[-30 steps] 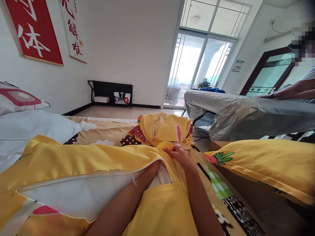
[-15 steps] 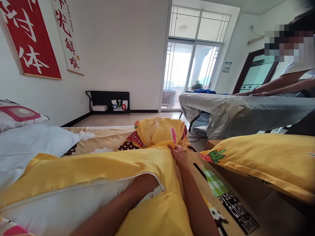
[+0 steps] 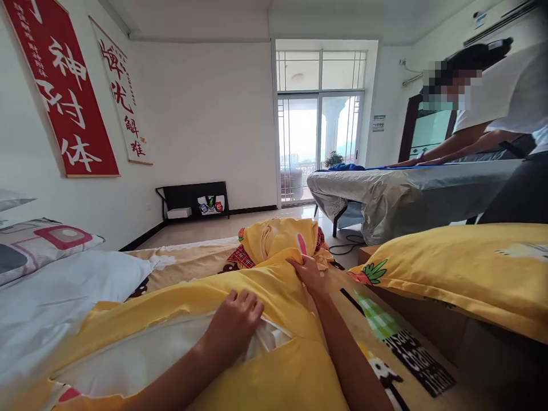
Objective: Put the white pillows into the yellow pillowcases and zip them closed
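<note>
A yellow pillowcase (image 3: 274, 291) lies in front of me with its long opening facing up. Inside it shows a white pillow (image 3: 149, 348). My right hand (image 3: 310, 275) pinches the far right corner of the pillowcase between thumb and fingers. At the opening's upper rim is my left hand (image 3: 237, 322), outside the case with its fingers curled over the edge; the fingertips are hidden. Just beyond the right hand sits a bundle of folded yellow fabric (image 3: 278, 237) with red plaid parts.
A stuffed yellow pillow (image 3: 462, 257) lies to the right. On the left are a white pillow (image 3: 85, 291) and a patterned pillow (image 3: 47, 245). A patterned blanket (image 3: 363, 285) lies underneath. Another person (image 3: 492, 114) leans over a covered table (image 3: 406, 194) at right.
My left hand has come out of the pillowcase opening and now rests at its rim. The right hand stays on the corner. The view has tilted up and turned slightly right.
</note>
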Tool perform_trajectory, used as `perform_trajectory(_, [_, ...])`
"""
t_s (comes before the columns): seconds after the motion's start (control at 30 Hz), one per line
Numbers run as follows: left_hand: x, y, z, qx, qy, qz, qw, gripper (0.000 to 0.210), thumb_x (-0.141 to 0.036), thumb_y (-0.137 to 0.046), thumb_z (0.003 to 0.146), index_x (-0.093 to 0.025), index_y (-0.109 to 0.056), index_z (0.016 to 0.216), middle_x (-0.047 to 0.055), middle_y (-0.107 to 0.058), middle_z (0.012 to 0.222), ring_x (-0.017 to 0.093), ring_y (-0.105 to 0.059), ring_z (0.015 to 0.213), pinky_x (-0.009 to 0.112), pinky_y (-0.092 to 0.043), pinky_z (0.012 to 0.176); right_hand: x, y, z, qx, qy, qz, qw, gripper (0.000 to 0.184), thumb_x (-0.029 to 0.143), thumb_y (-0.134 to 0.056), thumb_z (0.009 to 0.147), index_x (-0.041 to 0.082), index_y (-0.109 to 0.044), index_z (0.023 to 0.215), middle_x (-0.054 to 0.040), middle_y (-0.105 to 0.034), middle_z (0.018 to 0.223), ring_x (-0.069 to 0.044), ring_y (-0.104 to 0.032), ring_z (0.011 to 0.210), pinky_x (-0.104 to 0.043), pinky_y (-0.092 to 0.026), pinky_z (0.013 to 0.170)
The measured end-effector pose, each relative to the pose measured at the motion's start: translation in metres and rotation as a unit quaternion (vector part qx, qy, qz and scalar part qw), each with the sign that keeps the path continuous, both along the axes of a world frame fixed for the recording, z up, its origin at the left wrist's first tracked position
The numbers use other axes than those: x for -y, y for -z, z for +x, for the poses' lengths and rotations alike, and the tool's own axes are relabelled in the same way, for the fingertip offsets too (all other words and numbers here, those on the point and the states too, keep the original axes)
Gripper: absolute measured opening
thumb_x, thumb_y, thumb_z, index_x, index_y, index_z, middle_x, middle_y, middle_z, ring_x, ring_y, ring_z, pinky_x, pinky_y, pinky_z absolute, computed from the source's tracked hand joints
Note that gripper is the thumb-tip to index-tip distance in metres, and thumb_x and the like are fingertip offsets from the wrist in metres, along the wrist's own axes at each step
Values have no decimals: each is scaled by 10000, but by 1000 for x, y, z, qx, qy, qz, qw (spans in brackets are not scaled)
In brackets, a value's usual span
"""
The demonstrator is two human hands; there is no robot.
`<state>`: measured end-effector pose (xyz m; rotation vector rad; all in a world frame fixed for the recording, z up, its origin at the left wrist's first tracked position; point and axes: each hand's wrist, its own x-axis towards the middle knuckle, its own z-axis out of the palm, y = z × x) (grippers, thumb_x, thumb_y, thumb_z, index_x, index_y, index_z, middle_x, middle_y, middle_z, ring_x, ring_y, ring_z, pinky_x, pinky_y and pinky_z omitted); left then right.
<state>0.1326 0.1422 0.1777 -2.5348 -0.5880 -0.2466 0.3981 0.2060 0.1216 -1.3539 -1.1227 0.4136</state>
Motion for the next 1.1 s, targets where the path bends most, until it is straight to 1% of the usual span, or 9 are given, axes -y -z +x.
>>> perform_trajectory(0.13, [-2,-13,7,-23,114,67,991,128,-107,-508,867,-157,-556,760,62,-589,756,210,-539,732,340,-369,640,-2,-34,0,89,82,-11,993,276,440,-676,734,176,-601,708,-57,-655,772,-215,-589,778,-330,-463,718])
perform_trajectory(0.23, [16,-21,-18,-7,216,91,972,155,-122,-506,865,-161,-534,719,34,-544,694,179,-482,657,335,-318,598,-2,-66,9,136,119,-39,983,209,355,-642,830,151,-630,877,-63,-650,925,-193,-603,867,-361,-485,798])
perform_trajectory(0.3, [32,-22,-40,5,244,94,965,182,-132,-497,870,-161,-526,693,30,-521,671,170,-453,626,339,-295,578,-1,-85,13,157,124,-58,978,266,354,-591,892,146,-607,1058,-65,-626,1056,-179,-609,915,-380,-511,810])
perform_trajectory(0.4, [51,-24,-65,11,237,94,967,207,-125,-484,871,-165,-518,671,37,-508,656,165,-424,597,347,-276,564,1,-108,6,188,120,-79,972,329,369,-554,921,165,-564,1179,-70,-593,1158,-186,-607,961,-388,-530,813])
perform_trajectory(0.5, [57,-29,-71,1,219,92,971,207,-115,-470,873,-169,-516,679,35,-509,651,167,-435,598,349,-275,561,3,-130,-15,236,118,-99,960,267,352,-573,906,149,-610,1075,-65,-628,1069,-181,-614,910,-366,-521,788])
perform_trajectory(0.63, [47,-39,-53,11,144,97,985,163,-87,-455,872,-167,-541,758,43,-566,722,192,-510,665,338,-308,567,15,-161,-58,328,116,-84,934,136,273,-577,858,154,-641,870,-95,-664,912,-251,-610,902,-342,-447,764])
perform_trajectory(0.73, [39,-44,-37,32,89,67,993,121,-95,-458,880,-155,-558,849,66,-621,852,217,-569,763,326,-355,595,30,-178,-83,389,111,-46,913,190,278,-463,911,176,-591,1007,-120,-642,1006,-283,-582,970,-361,-396,809])
perform_trajectory(0.83, [45,-44,-35,14,93,10,996,152,-171,-432,933,-170,-560,851,36,-634,780,196,-585,685,300,-347,556,40,-189,-87,417,105,-28,902,202,220,-429,910,176,-540,1073,-127,-618,1033,-294,-561,985,-378,-359,841])
perform_trajectory(1.1, [77,-45,-76,6,135,-28,990,180,-220,-429,924,-200,-522,771,1,-598,656,161,-521,514,288,-257,448,25,-206,-62,303,65,-5,951,113,248,-507,843,175,-536,762,-55,-596,787,-212,-546,793,-308,-389,696])
